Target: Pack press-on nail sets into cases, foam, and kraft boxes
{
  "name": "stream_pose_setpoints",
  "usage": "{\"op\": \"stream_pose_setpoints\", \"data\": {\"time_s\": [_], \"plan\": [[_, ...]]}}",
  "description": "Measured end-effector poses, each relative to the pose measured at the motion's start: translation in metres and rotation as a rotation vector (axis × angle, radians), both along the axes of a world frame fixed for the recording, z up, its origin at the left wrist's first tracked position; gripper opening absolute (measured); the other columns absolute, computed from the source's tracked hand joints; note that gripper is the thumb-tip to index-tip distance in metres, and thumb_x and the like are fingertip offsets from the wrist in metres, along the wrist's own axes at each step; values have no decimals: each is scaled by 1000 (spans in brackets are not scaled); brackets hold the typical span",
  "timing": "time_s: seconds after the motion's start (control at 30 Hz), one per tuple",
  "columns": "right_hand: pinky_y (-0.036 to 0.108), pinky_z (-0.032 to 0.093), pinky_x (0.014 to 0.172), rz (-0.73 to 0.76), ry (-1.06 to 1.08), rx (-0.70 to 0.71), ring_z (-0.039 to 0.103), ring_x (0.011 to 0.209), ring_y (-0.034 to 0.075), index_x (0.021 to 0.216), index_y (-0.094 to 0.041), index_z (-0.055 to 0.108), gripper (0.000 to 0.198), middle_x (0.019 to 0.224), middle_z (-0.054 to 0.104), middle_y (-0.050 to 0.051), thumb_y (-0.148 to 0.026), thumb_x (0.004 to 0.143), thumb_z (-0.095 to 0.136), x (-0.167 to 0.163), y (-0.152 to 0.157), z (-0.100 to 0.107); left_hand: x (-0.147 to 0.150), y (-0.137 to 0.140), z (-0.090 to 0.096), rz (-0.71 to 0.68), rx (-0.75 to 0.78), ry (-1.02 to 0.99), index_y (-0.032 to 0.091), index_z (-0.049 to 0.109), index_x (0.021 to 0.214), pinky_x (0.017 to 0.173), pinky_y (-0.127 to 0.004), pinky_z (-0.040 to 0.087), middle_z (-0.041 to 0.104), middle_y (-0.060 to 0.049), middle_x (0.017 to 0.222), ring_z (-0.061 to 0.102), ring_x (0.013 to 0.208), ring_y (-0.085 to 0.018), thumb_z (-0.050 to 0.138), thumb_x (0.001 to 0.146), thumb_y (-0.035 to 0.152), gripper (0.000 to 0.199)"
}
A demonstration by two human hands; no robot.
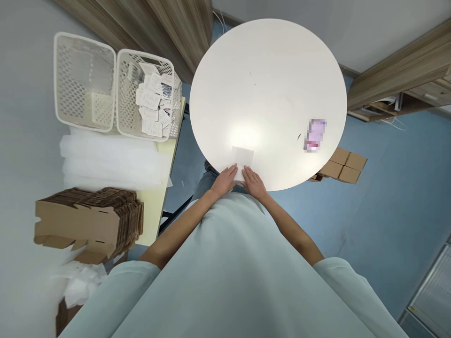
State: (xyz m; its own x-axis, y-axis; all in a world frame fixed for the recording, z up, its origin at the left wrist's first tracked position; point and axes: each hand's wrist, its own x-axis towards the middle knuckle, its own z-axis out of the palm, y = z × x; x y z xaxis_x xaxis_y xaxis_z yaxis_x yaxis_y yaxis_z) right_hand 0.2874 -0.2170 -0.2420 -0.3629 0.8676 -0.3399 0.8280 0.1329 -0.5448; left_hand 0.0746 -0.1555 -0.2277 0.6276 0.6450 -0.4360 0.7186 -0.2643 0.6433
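A small white rectangular sheet (243, 155), perhaps thin packing foam, lies at the near edge of the round white table (268, 61). Its near part looks folded or doubled, though the detail is hard to make out. My left hand (225, 180) holds its near left side, fingers together and pointing forward over it. On the near right side, my right hand (254, 182) grips it the same way, its fingers slightly bent. Both thumbs are mostly hidden at the table's edge.
A blurred pink phone-like object (315, 135) lies on the table's right. At left, a side table (150, 225) bears an open white basket (84, 126), a basket with white cards (144, 136), white foam sheets (112, 159) and flattened cardboard boxes (81, 220). Cardboard boxes (343, 165) stand on the floor right.
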Motion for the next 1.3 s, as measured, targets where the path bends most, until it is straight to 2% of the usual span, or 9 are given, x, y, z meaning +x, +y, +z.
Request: {"op": "stream_pose_setpoints", "data": {"time_s": [0.17, 0.3, 0.43, 0.6, 0.73, 0.83, 0.97, 1.1, 1.3], "plan": [[51, 42, 125, -71, 44, 25, 48, 154, 32, 153, -13, 58, 53, 159, 59, 20, -45, 116, 37, 8, 28, 1, 8, 25, 3, 182, -57, 13, 16, 56, 152, 124, -44, 43, 59, -16, 160, 58, 146, -32, 63, 103, 41, 56], [51, 47, 118, -224, 16, 40, 56, 141, 34, 144, -14, 63, 52, 140, 69, 21, -45, 116, 32, 4, 56, 3, 19, 43, 4, 390, -87, 126, 21, 69, 130, 104, -43, 54, 76, -12, 129, 71, 119, -33, 60, 105, 45, 36], [51, 45, 118, -341, -8, 82, 53, 140, 35, 142, -13, 63, 49, 140, 65, 22, -44, 116, 35, 4, 82, 4, 36, 56, -3, 559, -102, 257, 21, 68, 109, 95, -42, 55, 72, -14, 116, 69, 107, -31, 69, 100, 46, 27], [53, 45, 118, -315, -1, 70, 48, 143, 35, 146, -15, 61, 42, 152, 59, 20, -32, 113, 40, 9, 101, 3, 45, 60, -12, 639, -101, 243, 22, 64, 115, 100, -44, 53, 68, -13, 121, 65, 113, -32, 72, 97, 41, 27], [52, 47, 115, -252, -33, 3, 54, 137, 35, 154, -14, 55, 47, 151, 60, 19, -24, 110, 42, 6, 104, 6, 42, 56, -12, 615, -99, 219, 21, 62, 119, 101, -44, 52, 67, -14, 124, 64, 115, -32, 69, 99, 41, 29], [51, 50, 110, -286, -66, -23, 57, 130, 36, 150, -15, 58, 44, 142, 64, 20, -22, 109, 45, 0, 100, 11, 37, 58, -10, 560, -108, 216, 20, 61, 122, 102, -44, 52, 66, -15, 126, 64, 116, -32, 67, 100, 40, 30], [47, 54, 100, -368, -101, -73, 65, 115, 33, 134, -17, 64, 30, 130, 68, 17, -26, 107, 52, -12, 90, 16, 21, 77, -9, 380, -125, 228, 21, 62, 127, 99, -44, 53, 64, -16, 131, 66, 114, -33, 68, 99, 38, 34], [37, 55, 78, -495, -106, -225, 69, 94, 26, 115, -22, 61, 18, 110, 73, 9, -35, 104, 63, -38, 83, 15, -1, 106, -6, 137, -75, 238, 22, 63, 134, 103, -46, 51, 63, -16, 135, 67, 115, -34, 67, 95, 28, 39], [32, 49, 66, -611, -49, -273, 68, 79, 24, 92, -27, 51, 24, 88, 71, 3, -40, 100, 68, -96, 97, 7, -28, 146, 5, -50, -1, 306, 16, 68, 120, 105, -49, 47, 64, -21, 130, 68, 114, -36, 61, 90, 8, 32]]}}
